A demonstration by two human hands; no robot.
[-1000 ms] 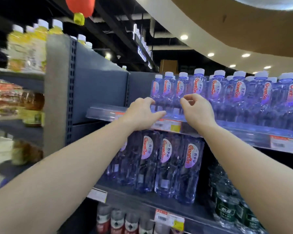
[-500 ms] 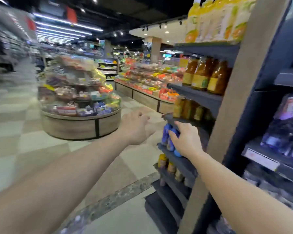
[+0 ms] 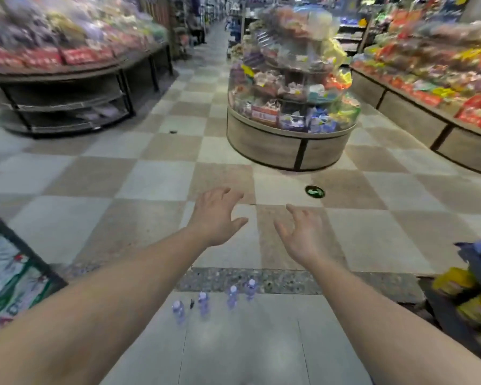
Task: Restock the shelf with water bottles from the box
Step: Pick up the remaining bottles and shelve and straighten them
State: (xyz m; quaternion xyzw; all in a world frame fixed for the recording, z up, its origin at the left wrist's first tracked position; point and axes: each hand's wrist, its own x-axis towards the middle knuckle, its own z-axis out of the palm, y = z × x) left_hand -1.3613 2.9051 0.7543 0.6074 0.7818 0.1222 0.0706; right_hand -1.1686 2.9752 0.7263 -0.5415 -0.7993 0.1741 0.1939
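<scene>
- Both arms reach out over the checkered floor [image 3: 161,176], palms turned toward each other.
- Left hand [image 3: 215,218]: fingers spread and lightly bent, nothing in it.
- Right hand [image 3: 303,234]: the same, fingers fanned loosely, nothing held.
- My read: both hands are free and poised to go down for the next grab, which fits a trip for more stock.
- Four small water bottles [image 3: 214,301] stand upright on the floor in a loose slanting row, on the grey slab just this side of the speckled stone strip [image 3: 289,280], below and between the forearms.
- They stand apart from each other, so each could be taken on its own, probably one per hand.
- No box in sight, and no water shelf either; both lie outside the frame.
- The bottles are blurred: pale purple, white caps, labels unreadable.
- A round candy display [image 3: 289,129] stands well beyond the hands.
- At the right edge a rack of yellow packs [image 3: 467,295] is cut off; at the left edge, a green-and-white printed thing I can't identify.
</scene>
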